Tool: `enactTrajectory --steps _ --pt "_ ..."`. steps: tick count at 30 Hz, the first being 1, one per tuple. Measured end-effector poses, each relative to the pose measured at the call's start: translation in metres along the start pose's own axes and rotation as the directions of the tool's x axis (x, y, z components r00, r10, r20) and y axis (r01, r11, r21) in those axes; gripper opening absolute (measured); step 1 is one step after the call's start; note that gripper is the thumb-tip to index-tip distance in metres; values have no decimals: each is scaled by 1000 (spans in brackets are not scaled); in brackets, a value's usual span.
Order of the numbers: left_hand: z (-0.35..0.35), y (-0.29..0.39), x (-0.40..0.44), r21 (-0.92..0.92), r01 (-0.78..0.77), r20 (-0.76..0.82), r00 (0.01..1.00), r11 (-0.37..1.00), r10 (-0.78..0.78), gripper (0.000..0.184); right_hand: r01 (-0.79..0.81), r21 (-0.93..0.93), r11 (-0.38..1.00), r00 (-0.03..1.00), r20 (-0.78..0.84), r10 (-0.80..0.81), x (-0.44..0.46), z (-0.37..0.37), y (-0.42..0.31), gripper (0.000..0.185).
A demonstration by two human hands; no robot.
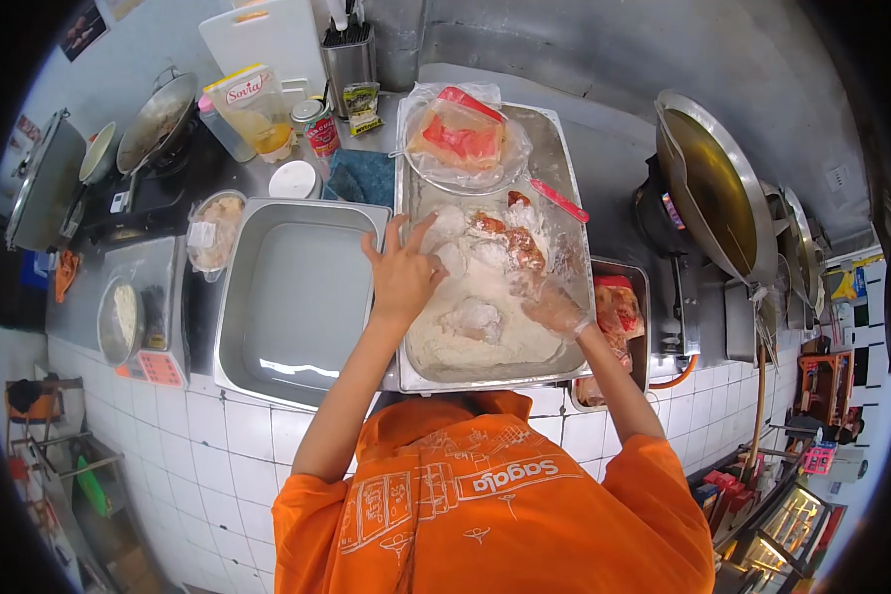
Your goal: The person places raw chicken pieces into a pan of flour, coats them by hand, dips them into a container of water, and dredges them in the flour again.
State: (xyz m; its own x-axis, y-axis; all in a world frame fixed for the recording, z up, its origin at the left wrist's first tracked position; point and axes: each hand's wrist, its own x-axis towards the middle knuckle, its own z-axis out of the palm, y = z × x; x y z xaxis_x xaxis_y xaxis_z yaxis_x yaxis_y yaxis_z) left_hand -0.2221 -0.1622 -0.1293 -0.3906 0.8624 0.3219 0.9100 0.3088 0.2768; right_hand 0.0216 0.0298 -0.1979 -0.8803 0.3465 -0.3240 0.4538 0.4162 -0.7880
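1. I see the left hand (403, 267), fingers spread, over the left side of the metal tray (485, 382); I can't tell whether it touches the flour (436, 345).
2. My right hand (554, 309), in a clear, flour-dusted glove, is down beside reddish meat pieces (525, 249).
3. A flour-coated piece (470, 319) lies between both hands, nearer the orange shirt (495, 495).
4. Left of the tray I have a metal basin (317, 205) of clear liquid.

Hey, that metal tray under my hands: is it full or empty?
Partly filled: the metal tray holds white powder with powder-coated pieces lying in it, but bare metal shows inside at its far right.
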Motion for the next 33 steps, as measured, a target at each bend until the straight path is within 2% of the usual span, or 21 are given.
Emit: enactTrajectory --steps 3,6,9,12,15,16,17,19,20,21,24,27,30,33 --pt "-11 7 -16 -115 106 26 994 988 -104 10 110 -193 975 990 112 -90 17 23 -17 66" --pt "-3 9 -36 -136 152 -24 987 979 -156 11 168 -343 924 986 72 -152 32 56 -60 77" --pt "1 15 -53 -119 207 -94 971 971 -219 23 184 -574 798 946 -116 -301 39 99 -36 71" --pt "0 24 -66 -185 260 -108 953 948 -283 44 -1 -494 869 995 82 48 38 91 -36 73" --pt "3 25 -72 -250 246 -157 944 937 -290 55 -53 -137 989 945 314 94 39 67 -37 60" --pt "4 24 -74 -263 236 -178 941 935 -288 57 -171 88 981 934 333 133 39 64 -43 58" --pt "4 24 -75 -289 225 -205 935 930 -290 56 -284 304 909 918 360 167 37 62 -49 57" --pt "0 21 -75 -338 195 -254 923 921 -289 54 -194 333 923 946 312 86 37 68 -55 58" --pt "1 21 -76 -365 192 -261 918 911 -298 55 11 133 991 967 253 -44 41 77 -57 60" --pt "2 20 -77 -391 186 -270 913 902 -305 56 209 -85 974 957 220 -187 45 85 -58 63" --pt "4 19 -77 -417 175 -268 914 892 -304 57 353 -99 931 922 206 -328 51 104 -55 73" --pt "3 20 -76 -391 184 -241 925 902 -293 57 369 -134 920 926 139 -351 44 112 -67 78" --pt "4 21 -75 -358 190 -226 932 914 -282 54 387 -221 895 914 224 -339 44 128 -62 79" --pt "6 20 -75 -357 185 -232 932 915 -279 50 218 -152 964 928 337 -157 53 122 -65 67"
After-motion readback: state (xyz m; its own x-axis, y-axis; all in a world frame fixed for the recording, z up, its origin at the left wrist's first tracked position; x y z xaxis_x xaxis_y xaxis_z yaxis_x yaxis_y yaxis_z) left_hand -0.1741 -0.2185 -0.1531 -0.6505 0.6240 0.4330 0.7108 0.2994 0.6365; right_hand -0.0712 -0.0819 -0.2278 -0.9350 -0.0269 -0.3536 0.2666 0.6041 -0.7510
